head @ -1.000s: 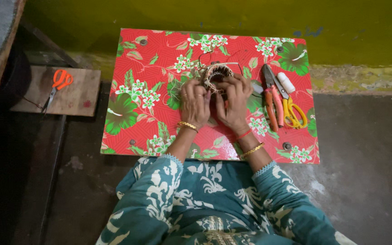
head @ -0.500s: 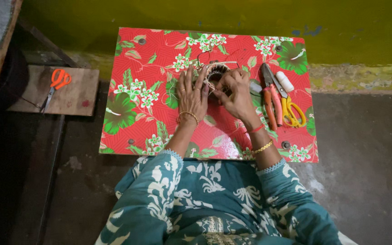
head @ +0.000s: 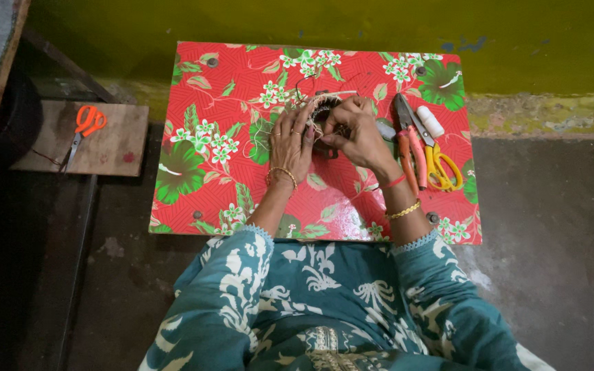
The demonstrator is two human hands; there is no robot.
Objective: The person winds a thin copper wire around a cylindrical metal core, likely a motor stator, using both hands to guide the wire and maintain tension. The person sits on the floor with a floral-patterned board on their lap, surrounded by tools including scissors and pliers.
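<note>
gripping small round woven ring (head: 322, 110) btwn both hands, mid-top of red floral table (head: 201, 185). left hand (head: 291, 141) fingers spread over its left edge; right hand (head: 355, 130) pinching rim from right, closer in. pliers (head: 410, 148) & yellow scissors (head: 441, 165) just right of hands.

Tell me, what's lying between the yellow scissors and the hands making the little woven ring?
Orange-handled pliers lie between the yellow scissors and the right hand, seen in the head view.
</note>
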